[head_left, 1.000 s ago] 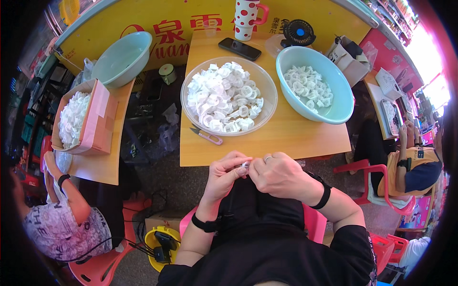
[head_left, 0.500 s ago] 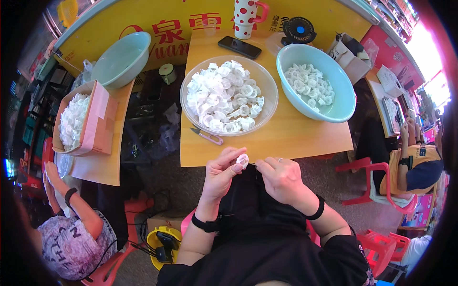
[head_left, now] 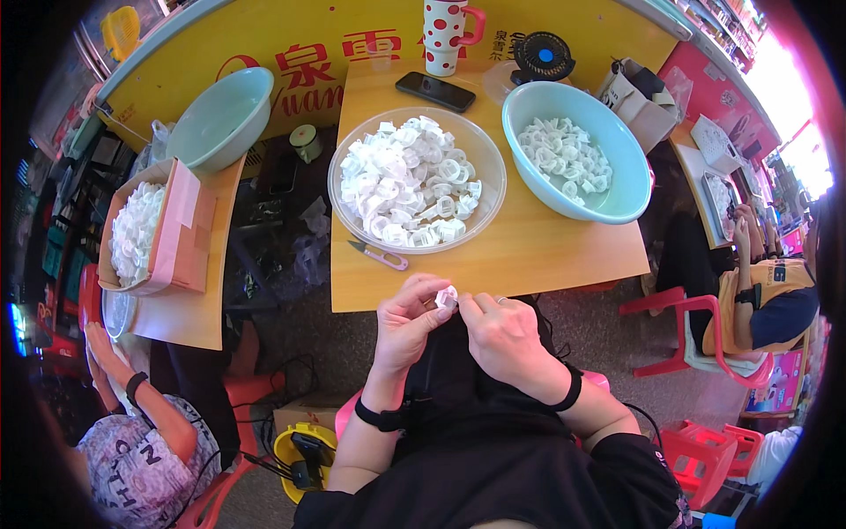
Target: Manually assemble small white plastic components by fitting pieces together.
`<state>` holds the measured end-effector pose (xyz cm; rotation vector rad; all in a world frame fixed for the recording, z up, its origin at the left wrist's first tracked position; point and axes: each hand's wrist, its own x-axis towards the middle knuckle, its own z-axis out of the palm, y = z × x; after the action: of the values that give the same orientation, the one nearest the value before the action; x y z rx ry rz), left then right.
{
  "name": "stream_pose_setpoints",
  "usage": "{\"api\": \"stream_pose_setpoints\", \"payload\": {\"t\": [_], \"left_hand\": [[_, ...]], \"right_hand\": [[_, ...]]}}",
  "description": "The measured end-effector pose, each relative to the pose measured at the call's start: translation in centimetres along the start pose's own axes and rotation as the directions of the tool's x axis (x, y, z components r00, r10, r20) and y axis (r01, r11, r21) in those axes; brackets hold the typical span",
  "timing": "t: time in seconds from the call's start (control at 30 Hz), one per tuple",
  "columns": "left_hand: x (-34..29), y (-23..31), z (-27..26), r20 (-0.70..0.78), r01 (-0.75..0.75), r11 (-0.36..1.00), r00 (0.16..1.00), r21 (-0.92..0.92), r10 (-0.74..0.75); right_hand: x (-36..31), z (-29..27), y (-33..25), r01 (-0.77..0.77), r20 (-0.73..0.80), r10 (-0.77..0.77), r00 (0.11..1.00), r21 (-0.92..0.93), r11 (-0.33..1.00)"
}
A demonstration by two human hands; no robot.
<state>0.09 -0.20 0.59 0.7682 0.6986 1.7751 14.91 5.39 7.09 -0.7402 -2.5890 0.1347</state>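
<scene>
My left hand [head_left: 404, 324] pinches a small white plastic piece [head_left: 447, 297] between thumb and fingertips, just off the table's front edge. Close against it, my right hand [head_left: 504, 339] has its fingers pressed together at the piece's right side; whatever they hold is too small to make out. Beyond my hands stands a clear round basin [head_left: 496, 198], heaped with similar white plastic pieces [head_left: 401, 181]. Small pink-handled thread snips [head_left: 384, 256] lie in front of it. To the right, a pale blue basin [head_left: 641, 189] contains more white pieces [head_left: 568, 157].
A black phone [head_left: 435, 91], a red-dotted tumbler [head_left: 443, 40] and a small black fan [head_left: 544, 56] are at the table's back. At left, a cardboard box [head_left: 189, 234] of white pieces stands near a person [head_left: 145, 450]. Another person [head_left: 771, 300] sits at right.
My right hand has moved left, bringing its fingertips up to the white piece in my left hand. The piece looks slightly turned. The whole view has shifted a little.
</scene>
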Motion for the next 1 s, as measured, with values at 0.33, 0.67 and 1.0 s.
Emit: {"api": "stream_pose_setpoints", "payload": {"t": [0.33, 0.67, 1.0], "left_hand": [[0.0, -0.1, -0.3, -0.054, -0.042, 0.999, 0.998, 0.017, 0.043], [-0.1, -0.3, 0.0, -0.055, -0.105, 0.994, 0.993, 0.044, 0.107], [-0.2, -0.4, 0.4, -0.139, -0.128, 0.992, 0.982, 0.018, 0.129]], "right_hand": [[0.3, 0.0, -0.5, -0.002, 0.006, 0.003, 1.000, -0.037, 0.999], [0.2, 0.4, -1.3, 0.016, 0.006, -0.015, 1.000, -0.157, 0.987], [0.8, 0.8, -1.0, -0.067, -0.019, 0.067, 0.998, 0.022, 0.998]]}}
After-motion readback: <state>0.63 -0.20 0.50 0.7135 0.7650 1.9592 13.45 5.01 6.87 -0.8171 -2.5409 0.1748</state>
